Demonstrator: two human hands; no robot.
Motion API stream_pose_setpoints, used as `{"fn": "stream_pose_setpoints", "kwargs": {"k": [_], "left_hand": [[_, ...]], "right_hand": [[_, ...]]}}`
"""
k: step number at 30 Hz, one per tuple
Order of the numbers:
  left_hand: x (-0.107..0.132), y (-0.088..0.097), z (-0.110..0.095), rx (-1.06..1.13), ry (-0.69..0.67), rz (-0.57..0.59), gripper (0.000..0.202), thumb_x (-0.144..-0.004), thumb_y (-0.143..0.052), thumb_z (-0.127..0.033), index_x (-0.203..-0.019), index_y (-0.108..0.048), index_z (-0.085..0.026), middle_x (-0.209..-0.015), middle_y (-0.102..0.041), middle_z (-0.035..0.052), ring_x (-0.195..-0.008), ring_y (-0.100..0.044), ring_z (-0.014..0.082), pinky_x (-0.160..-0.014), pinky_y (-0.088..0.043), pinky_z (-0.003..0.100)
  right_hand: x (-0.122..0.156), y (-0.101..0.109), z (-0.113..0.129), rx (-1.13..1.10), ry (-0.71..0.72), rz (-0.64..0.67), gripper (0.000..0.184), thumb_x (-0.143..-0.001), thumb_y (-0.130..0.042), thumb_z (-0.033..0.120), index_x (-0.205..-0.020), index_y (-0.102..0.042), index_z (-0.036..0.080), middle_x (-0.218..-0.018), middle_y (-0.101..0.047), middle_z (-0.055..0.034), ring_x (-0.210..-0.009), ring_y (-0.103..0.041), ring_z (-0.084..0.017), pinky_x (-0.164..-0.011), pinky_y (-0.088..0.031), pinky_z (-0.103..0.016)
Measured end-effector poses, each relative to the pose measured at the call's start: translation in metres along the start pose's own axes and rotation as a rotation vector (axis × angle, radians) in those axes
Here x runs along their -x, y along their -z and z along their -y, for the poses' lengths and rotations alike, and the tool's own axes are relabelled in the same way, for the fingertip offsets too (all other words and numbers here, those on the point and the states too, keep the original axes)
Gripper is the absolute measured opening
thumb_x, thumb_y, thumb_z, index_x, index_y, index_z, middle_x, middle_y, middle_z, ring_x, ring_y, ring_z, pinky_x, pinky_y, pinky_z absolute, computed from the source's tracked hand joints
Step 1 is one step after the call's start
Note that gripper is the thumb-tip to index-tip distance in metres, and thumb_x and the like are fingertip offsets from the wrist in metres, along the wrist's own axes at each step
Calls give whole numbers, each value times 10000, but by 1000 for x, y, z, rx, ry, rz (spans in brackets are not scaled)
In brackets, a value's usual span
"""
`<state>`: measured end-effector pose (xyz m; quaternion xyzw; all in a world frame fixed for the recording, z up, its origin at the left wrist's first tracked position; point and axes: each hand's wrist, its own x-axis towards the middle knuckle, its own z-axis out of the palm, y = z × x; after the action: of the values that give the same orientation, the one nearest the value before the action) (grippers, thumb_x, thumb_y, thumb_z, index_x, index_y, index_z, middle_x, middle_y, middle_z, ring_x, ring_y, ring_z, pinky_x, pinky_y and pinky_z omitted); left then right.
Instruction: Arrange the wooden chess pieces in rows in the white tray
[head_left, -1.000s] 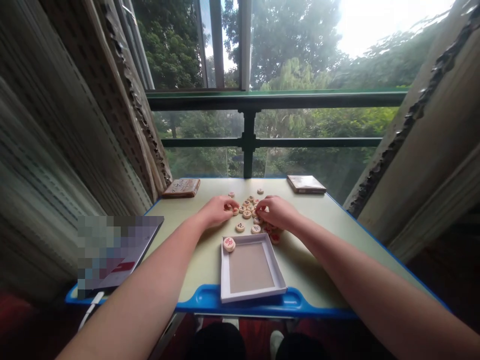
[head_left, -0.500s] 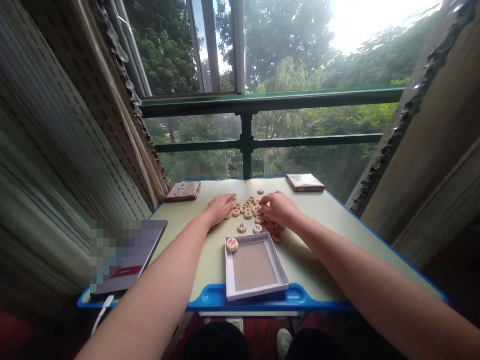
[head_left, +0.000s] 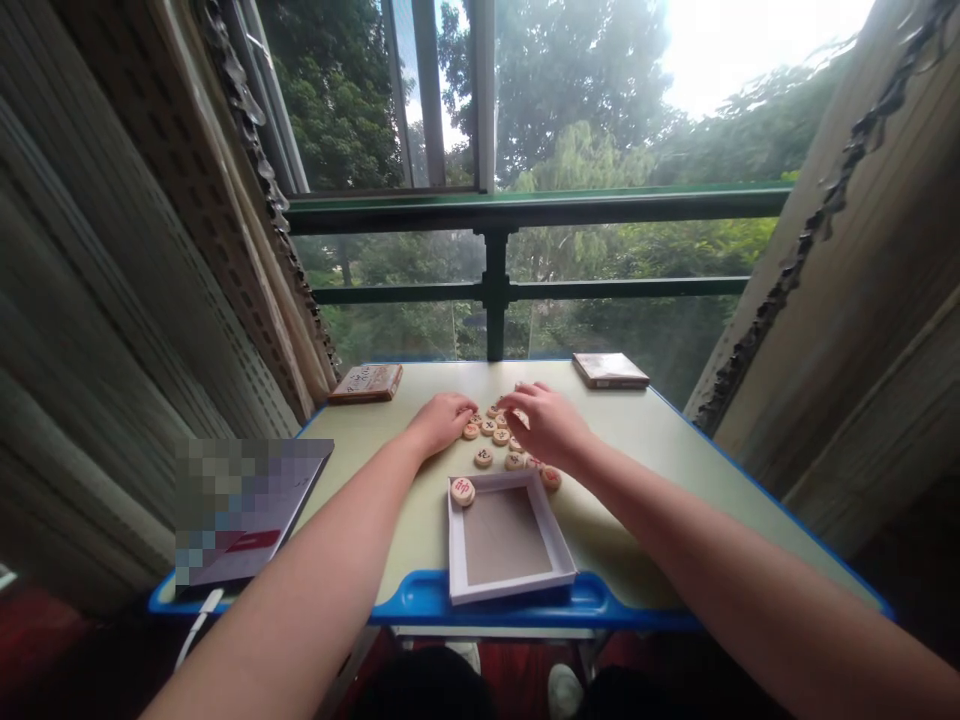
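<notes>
Round wooden Chinese chess pieces (head_left: 500, 437) with black or red characters lie clustered mid-table. My left hand (head_left: 442, 422) rests against the cluster's left side, its fingers bent toward the pieces but not closed round any that I can see. Over the right part of the cluster is my right hand (head_left: 551, 422), palm down, thumb and fingers apart, hiding some pieces. In front stands a shallow white box tray (head_left: 559, 550) with a brown bottom. One larger piece with a red character (head_left: 463, 491) sits at its far left corner.
A brown patterned box (head_left: 366, 382) lies at the back left and a flat box (head_left: 610, 370) at the back right. A laptop (head_left: 255, 520) with a white cable (head_left: 199, 625) is at the left edge. Beyond the blue-edged table (head_left: 660, 605) are a green railing and windows.
Both hands have moved inward, my right hand leftward over the pieces and my left slightly rightward. The pieces are gathered more tightly. The tray and the piece on its corner stay put.
</notes>
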<state>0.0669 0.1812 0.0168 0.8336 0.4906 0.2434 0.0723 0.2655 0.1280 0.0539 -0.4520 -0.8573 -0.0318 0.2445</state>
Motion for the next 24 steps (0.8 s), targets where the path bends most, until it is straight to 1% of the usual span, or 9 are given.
{"fn": "stream_pose_setpoints", "kwargs": {"k": [2, 3, 6, 10, 13, 16, 19, 22, 24], "left_hand": [[2, 2, -2, 7, 14, 7, 296, -818, -441, -262, -937, -697, -174, -983, -678, 71, -920, -606, 196, -869, -460, 300], [2, 2, -2, 7, 25, 9, 293, -813, -449, -274, -934, -697, -177, -983, -676, 70, -913, -607, 197, -860, -464, 300], [3, 2, -1, 12, 75, 2, 286, -801, -473, -308, -934, -690, -176, -955, -674, 67, -882, -607, 199, -823, -476, 300], [4, 2, 3, 40, 119, -30, 270, -806, -471, -294, -910, -684, -165, -932, -676, 63, -892, -599, 199, -810, -476, 293], [4, 1, 4, 47, 125, -37, 274, -814, -459, -277, -906, -684, -152, -931, -676, 65, -885, -603, 200, -808, -476, 293], [4, 0, 4, 44, 116, -31, 273, -815, -451, -260, -893, -690, -155, -926, -680, 69, -884, -606, 198, -817, -475, 296], [3, 0, 7, 51, 130, -61, 278, -807, -446, -234, -916, -690, -160, -961, -683, 71, -910, -607, 196, -843, -470, 297], [3, 0, 10, 106, 234, -120, 313, -796, -424, -190, -975, -677, -148, -991, -688, 70, -912, -617, 188, -838, -478, 288], [2, 0, 13, 145, 292, -120, 330, -777, -418, -159, -987, -672, -148, -982, -695, 63, -898, -625, 178, -818, -486, 272]], "right_hand": [[-4, -2, -21, 57, -253, 33, 361, -801, -501, 192, -1150, -597, 200, -1038, -646, -90, -966, -543, -222, -786, -431, -307], [-7, -3, -33, 64, -344, 87, 401, -778, -507, 175, -1171, -584, 196, -1046, -645, -96, -955, -558, -226, -763, -437, -299], [-11, -8, -60, -6, -523, 182, 280, -743, -518, 165, -973, -676, 162, -1002, -660, -109, -790, -609, -191, -662, -441, -255], [-11, -8, -68, -167, -587, 176, 223, -710, -548, 151, -877, -695, 145, -870, -691, -74, -671, -607, -142, -560, -410, -201], [-9, -7, -62, -234, -597, 166, 265, -713, -538, 149, -934, -685, 137, -863, -691, -65, -578, -589, -113, -511, -398, -191], [-9, -8, -57, -300, -609, 189, 306, -706, -549, 167, -984, -675, 147, -790, -689, -52, -486, -549, -99, -452, -387, -195], [-11, -7, -58, -381, -622, 180, 303, -694, -561, 146, -968, -691, 146, -748, -682, -45, -515, -547, -96, -466, -398, -184], [-11, -2, -64, -470, -672, 223, 342, -694, -552, 109, -1004, -691, 152, -736, -677, -36, -535, -540, -88, -472, -395, -173], [-10, 2, -69, -530, -691, 276, 371, -688, -558, 96, -1031, -685, 156, -755, -680, -38, -560, -546, -90, -468, -391, -165]]}}
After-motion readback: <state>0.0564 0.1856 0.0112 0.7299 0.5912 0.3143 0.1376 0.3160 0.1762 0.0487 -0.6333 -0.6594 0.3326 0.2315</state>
